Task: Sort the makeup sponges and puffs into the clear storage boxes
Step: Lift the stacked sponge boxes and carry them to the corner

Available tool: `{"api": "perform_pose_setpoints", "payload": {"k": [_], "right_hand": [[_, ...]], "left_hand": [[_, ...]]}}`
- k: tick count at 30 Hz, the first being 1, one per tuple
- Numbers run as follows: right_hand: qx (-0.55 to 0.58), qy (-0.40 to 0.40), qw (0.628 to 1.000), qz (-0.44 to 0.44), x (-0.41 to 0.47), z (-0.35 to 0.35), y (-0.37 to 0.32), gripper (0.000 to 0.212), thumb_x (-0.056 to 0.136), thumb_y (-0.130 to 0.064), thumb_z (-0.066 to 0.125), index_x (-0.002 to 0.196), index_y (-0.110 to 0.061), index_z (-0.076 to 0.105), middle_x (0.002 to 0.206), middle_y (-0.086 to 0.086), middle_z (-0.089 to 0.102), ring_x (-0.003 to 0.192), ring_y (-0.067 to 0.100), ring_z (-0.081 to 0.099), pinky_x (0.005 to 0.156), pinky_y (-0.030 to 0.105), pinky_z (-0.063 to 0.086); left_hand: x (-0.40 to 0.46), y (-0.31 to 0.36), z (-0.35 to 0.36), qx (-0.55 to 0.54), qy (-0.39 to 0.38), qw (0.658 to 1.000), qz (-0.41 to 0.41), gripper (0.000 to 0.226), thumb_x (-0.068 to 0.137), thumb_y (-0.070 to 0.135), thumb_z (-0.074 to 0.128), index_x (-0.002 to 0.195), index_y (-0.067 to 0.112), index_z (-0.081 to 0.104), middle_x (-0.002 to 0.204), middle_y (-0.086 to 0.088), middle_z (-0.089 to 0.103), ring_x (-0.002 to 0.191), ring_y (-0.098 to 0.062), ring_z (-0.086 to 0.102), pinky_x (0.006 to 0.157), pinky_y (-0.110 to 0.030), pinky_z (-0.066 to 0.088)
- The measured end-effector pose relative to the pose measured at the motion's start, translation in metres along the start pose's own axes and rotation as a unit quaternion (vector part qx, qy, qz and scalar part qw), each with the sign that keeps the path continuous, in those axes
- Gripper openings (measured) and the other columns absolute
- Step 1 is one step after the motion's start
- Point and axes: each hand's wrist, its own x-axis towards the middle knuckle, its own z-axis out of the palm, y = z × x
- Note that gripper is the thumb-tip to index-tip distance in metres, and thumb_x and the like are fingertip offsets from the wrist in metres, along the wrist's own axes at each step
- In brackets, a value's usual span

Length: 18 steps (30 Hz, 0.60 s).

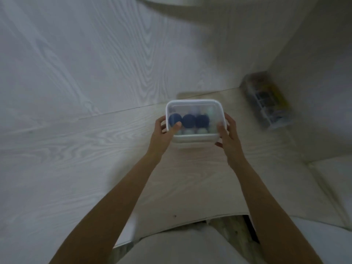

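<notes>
While my left hand (165,130) and right hand (227,134) clasp the lidded clear box (194,119), its blue puffs (188,121) look sorted; one blurred box (266,100) waits.

Just one view here, the head cam, wide-angle, sitting up at the person's head and tipped forward and steeply down along both outstretched forearms. The bottom edge catches the person's own lap, so it's looking almost straight down its own body. Middle of the frame lands on the clear lidded storage box with a white rim (194,121), roughly at arm's reach, with the left hand (163,130) and right hand (227,133) either side of it. The pale wood-grain surface (85,140) fills the left side and bends hard at the edges from lens distortion. Everything is motion-blurred, worst at the right. No second view to overlap with.
</notes>
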Motion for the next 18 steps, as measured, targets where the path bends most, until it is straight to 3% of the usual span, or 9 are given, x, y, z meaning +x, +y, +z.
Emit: {"api": "perform_pose_setpoints", "payload": {"k": [3,5,8,11,13,15,18], "right_hand": [[0.024,-0.002,1.0,-0.008,0.024,-0.038,0.003,0.045,0.091,-0.027,0.057,0.132,-0.031,0.038,0.124,-0.008,0.051,0.11,0.012,0.057,0.088,0.038,0.053],[0.041,0.008,0.999,-0.008,0.041,-0.057,0.007,0.05,0.082,-0.025,0.059,0.128,-0.033,0.041,0.13,-0.001,0.05,0.115,0.018,0.054,0.093,0.039,0.049],[0.079,0.056,0.994,0.046,0.068,-0.078,0.012,0.064,0.078,-0.029,0.06,0.137,-0.029,0.035,0.137,0.004,0.047,0.112,0.018,0.055,0.087,0.034,0.05],[0.089,0.115,0.975,0.17,0.091,-0.088,0.014,0.074,0.082,-0.045,0.064,0.144,-0.028,0.026,0.14,0.003,0.04,0.116,0.024,0.048,0.083,0.037,0.05],[0.125,0.099,0.962,0.222,0.104,-0.091,0.012,0.072,0.078,-0.057,0.063,0.137,-0.024,0.039,0.131,0.004,0.049,0.111,0.026,0.053,0.075,0.037,0.053],[0.171,0.064,0.959,0.215,0.116,-0.092,0.006,0.054,0.079,-0.058,0.06,0.12,-0.023,0.056,0.121,0.007,0.061,0.104,0.027,0.061,0.077,0.041,0.056],[0.248,0.046,0.949,0.19,0.137,-0.095,-0.001,0.052,0.085,-0.05,0.058,0.126,-0.018,0.055,0.119,0.009,0.064,0.098,0.024,0.065,0.074,0.039,0.058]], "left_hand": [[0.012,-0.002,0.047,-0.018,-0.008,1.0,-0.006,0.05,0.085,0.035,0.063,0.128,0.025,0.04,0.117,0.0,0.061,0.091,-0.005,0.06,0.061,-0.014,0.047],[0.02,-0.004,0.073,-0.031,-0.003,1.0,0.0,0.049,0.086,0.033,0.064,0.128,0.024,0.04,0.117,-0.002,0.062,0.092,-0.009,0.061,0.062,-0.014,0.047],[0.034,-0.006,0.109,-0.052,0.009,0.999,0.008,0.052,0.085,0.031,0.065,0.129,0.021,0.041,0.118,-0.006,0.062,0.099,-0.018,0.063,0.072,-0.023,0.053],[0.051,-0.007,0.134,-0.071,0.024,0.997,-0.001,0.059,0.082,0.038,0.067,0.132,0.023,0.039,0.119,-0.004,0.06,0.104,-0.019,0.061,0.086,-0.035,0.053],[0.064,-0.004,0.147,-0.073,0.036,0.997,-0.007,0.062,0.081,0.044,0.067,0.133,0.024,0.039,0.123,-0.003,0.059,0.107,-0.018,0.06,0.091,-0.037,0.051],[0.079,0.003,0.158,-0.06,0.047,0.997,-0.008,0.064,0.081,0.047,0.065,0.134,0.023,0.039,0.126,-0.003,0.057,0.11,-0.018,0.057,0.095,-0.039,0.048],[0.1,0.013,0.171,-0.043,0.051,0.998,-0.008,0.069,0.078,0.053,0.065,0.134,0.022,0.04,0.128,-0.004,0.055,0.111,-0.02,0.057,0.098,-0.043,0.046]]}}
